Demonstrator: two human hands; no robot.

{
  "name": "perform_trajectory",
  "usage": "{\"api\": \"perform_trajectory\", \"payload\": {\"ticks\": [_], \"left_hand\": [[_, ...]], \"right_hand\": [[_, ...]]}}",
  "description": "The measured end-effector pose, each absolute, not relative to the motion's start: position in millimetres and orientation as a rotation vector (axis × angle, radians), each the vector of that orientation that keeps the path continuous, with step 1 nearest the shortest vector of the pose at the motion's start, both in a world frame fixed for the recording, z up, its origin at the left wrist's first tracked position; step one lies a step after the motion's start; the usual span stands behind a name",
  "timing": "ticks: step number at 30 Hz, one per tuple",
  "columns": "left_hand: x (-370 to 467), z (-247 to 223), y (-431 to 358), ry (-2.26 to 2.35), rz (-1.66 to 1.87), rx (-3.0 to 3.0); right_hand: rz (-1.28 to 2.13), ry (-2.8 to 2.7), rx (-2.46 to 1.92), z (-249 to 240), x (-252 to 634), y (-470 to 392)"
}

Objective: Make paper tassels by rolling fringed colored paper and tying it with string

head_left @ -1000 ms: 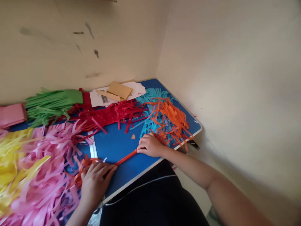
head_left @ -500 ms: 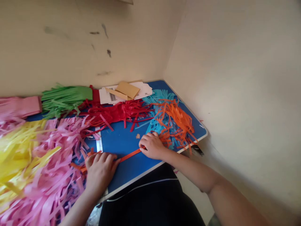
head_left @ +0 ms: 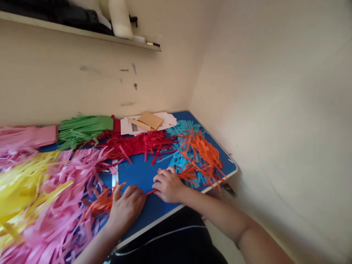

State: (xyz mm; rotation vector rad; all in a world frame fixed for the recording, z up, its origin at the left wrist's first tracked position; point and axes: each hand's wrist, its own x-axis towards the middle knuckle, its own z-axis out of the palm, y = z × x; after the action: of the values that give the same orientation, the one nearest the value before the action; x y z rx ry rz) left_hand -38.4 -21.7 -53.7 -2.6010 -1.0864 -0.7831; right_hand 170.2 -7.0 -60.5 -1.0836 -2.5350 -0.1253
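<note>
An orange fringed paper garland is stretched low over the table between my two hands. Its narrow middle strip (head_left: pixel 151 191) looks thin, as if twisted or rolled. My left hand (head_left: pixel 128 202) is closed on one side, with loose orange fringe (head_left: pixel 103 201) spilling out to its left. On the other side my right hand (head_left: pixel 169 186) is closed with its fingers bent over the strip; orange fringe (head_left: pixel 187 173) comes out beyond it. The fingertips and the paper under them are partly hidden.
On the blue table (head_left: pixel 134 172) lie pink (head_left: pixel 55 216), yellow (head_left: pixel 24 183), green (head_left: pixel 86 126), red (head_left: pixel 134 145) and light blue fringes (head_left: pixel 178 157), plus another orange heap (head_left: pixel 206 150). Folded cardboard (head_left: pixel 151 120) rests on white card at the back. A shelf (head_left: pixel 82 35) hangs above.
My hands have come closer together, and the orange strip between them looks shorter and thinner. The camera view has tilted up, bringing the shelf into sight.
</note>
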Motion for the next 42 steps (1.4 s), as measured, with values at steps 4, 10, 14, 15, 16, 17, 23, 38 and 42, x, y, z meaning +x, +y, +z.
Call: {"api": "perform_trajectory", "payload": {"ticks": [4,10,14,15,16,17,23,38,42], "left_hand": [[-48.5,-67.3,-28.5,-1.077,-0.8,-2.63],[-80.4,-78.4,-37.7,-1.057,-0.636,-2.765],[-85.6,-80.7,-32.5,-1.136,-0.697,-2.827],[-84.6,-80.3,-30.7,-1.161,-0.727,-2.832],[-83.1,-79.5,-29.0,-1.181,-0.751,-2.84],[-81.4,-78.3,-27.5,-1.199,-0.765,-2.854],[-73.8,-72.8,-24.7,-1.293,-0.773,-2.855],[-45.4,-51.8,-33.6,-1.122,-0.369,-2.788],[-44.2,-53.4,-28.1,-0.998,-0.311,-2.81]], "right_hand": [[-0.241,-2.586,-0.982,-65.6,166.8,-15.5],[-0.004,-2.513,-0.992,-76.1,206.5,-13.7],[0.224,-2.48,-1.087,-76.3,217.2,-10.0],[0.258,-2.471,-1.108,-75.7,217.6,-9.4],[0.289,-2.464,-1.122,-75.1,218.0,-8.9],[0.319,-2.459,-1.127,-74.5,218.6,-8.6],[0.425,-2.444,-1.13,-71.4,224.1,-10.7],[0.404,-2.539,-1.449,-36.0,196.4,-8.2],[0.173,-2.714,-1.223,-32.2,200.1,-15.8]]}}
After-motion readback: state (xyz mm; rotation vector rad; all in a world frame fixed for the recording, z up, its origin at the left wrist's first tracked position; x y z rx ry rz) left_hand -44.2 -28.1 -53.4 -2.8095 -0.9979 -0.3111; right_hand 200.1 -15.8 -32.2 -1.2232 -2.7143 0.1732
